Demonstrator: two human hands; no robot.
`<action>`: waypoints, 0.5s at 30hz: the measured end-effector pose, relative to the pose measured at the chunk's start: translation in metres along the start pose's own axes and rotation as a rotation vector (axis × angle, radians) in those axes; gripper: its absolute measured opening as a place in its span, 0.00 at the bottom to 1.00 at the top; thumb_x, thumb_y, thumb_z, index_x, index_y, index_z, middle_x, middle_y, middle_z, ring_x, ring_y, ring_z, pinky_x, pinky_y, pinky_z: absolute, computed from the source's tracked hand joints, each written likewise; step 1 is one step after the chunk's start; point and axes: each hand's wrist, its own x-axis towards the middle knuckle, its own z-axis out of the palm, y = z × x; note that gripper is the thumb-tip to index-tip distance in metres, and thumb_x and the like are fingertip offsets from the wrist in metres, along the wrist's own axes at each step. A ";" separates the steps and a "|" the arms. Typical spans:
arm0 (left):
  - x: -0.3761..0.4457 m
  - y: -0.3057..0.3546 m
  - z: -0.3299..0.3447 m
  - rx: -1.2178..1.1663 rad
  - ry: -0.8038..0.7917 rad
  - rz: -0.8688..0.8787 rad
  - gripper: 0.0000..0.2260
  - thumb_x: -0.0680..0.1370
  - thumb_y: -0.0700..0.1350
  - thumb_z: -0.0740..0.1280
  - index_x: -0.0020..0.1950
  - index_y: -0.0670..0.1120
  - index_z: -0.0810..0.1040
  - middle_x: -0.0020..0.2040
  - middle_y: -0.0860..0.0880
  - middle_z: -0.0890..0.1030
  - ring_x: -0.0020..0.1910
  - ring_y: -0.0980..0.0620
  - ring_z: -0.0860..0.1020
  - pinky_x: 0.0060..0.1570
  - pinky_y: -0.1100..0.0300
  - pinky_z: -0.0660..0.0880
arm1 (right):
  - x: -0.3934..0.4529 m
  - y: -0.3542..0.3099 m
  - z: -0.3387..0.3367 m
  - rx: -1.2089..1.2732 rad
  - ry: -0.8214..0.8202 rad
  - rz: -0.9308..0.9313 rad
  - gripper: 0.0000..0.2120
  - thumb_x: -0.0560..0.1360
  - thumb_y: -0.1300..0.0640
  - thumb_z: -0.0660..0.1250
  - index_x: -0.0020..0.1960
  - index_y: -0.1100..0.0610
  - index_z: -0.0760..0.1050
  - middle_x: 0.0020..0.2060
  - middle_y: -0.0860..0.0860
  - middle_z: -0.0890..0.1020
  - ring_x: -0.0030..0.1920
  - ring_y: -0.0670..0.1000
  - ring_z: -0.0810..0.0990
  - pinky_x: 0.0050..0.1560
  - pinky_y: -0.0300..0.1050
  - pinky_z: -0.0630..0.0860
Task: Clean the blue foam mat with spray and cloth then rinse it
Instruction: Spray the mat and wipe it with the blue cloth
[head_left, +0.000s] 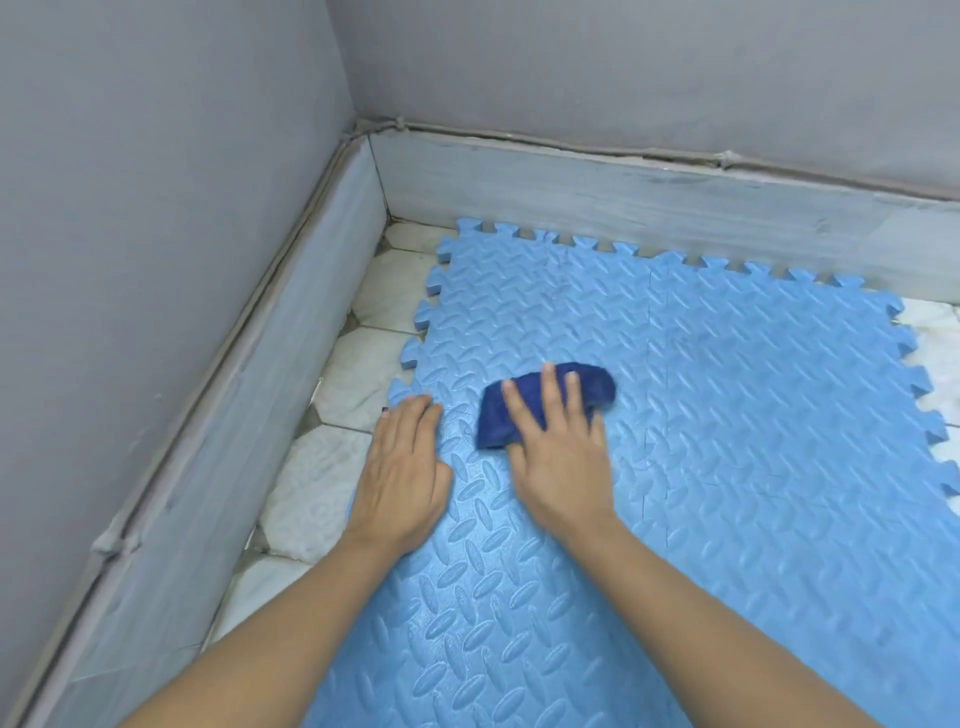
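Observation:
The light blue foam mat, made of interlocking tiles with a raised leaf pattern, covers the floor in a room corner. A dark blue cloth lies bunched on the mat near its left side. My right hand presses flat on the cloth, fingers spread over it. My left hand rests flat, palm down, on the mat's left edge, just beside the cloth. No spray bottle is in view.
White floor tiles show between the mat and the grey skirting on the left. A second skirting board runs along the back wall. More white floor shows at the mat's right edge.

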 end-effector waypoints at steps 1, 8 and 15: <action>0.004 0.001 0.002 0.011 0.003 -0.018 0.29 0.73 0.45 0.54 0.75 0.41 0.62 0.77 0.45 0.61 0.76 0.46 0.60 0.75 0.52 0.49 | 0.006 -0.004 0.003 -0.009 -0.016 -0.059 0.29 0.75 0.47 0.51 0.77 0.44 0.60 0.78 0.56 0.58 0.77 0.61 0.56 0.70 0.64 0.60; 0.002 0.003 0.008 0.019 -0.017 -0.024 0.28 0.80 0.52 0.50 0.79 0.45 0.51 0.80 0.50 0.50 0.78 0.54 0.47 0.75 0.54 0.46 | 0.123 0.095 -0.025 0.040 0.008 0.492 0.27 0.80 0.48 0.49 0.79 0.43 0.52 0.79 0.52 0.50 0.79 0.58 0.46 0.74 0.67 0.45; 0.005 -0.001 0.008 -0.012 -0.044 -0.007 0.29 0.78 0.52 0.55 0.78 0.45 0.58 0.79 0.49 0.56 0.78 0.54 0.53 0.75 0.54 0.50 | 0.146 -0.033 0.001 0.027 -0.043 -0.030 0.28 0.79 0.44 0.46 0.78 0.44 0.54 0.79 0.53 0.55 0.78 0.60 0.49 0.75 0.62 0.47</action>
